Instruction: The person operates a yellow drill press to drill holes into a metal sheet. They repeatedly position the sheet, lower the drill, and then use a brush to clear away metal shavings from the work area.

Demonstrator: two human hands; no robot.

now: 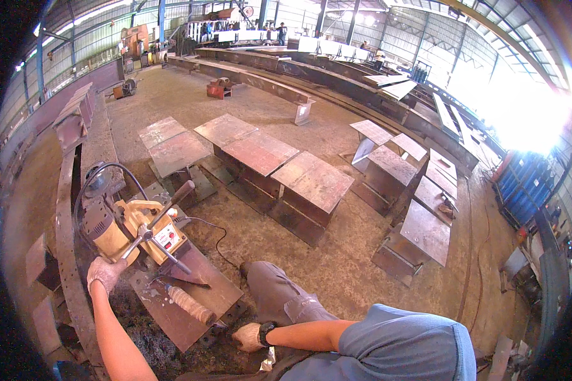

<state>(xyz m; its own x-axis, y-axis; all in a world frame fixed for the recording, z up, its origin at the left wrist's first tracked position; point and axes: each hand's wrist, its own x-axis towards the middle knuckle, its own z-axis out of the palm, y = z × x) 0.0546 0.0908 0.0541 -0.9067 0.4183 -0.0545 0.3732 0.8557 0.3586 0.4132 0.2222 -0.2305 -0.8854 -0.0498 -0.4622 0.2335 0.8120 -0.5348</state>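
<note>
A yellow magnetic drill (147, 230) with a dark motor hose stands on a flat steel plate (213, 279) at the left. Its feed handle has several spokes around a metal hub. My left hand (106, 274), in a pale glove, is closed around the end of the lower-left spoke. On the plate, in front of the drill, lies a ribbed tan cylinder (192, 306) with a thin tip. Low in the middle, beside the plate's near corner, my right hand (249, 337) has its fingers curled; what they hold, if anything, is hidden. A dark band circles that wrist.
Short steel beam pieces (260, 151) stand in a row ahead, with more beam pieces (424, 230) to the right. A black cable (221, 238) runs from the drill across the floor. Long beams (254, 79) lie farther back. Dark shavings (156, 336) surround the plate's near edge.
</note>
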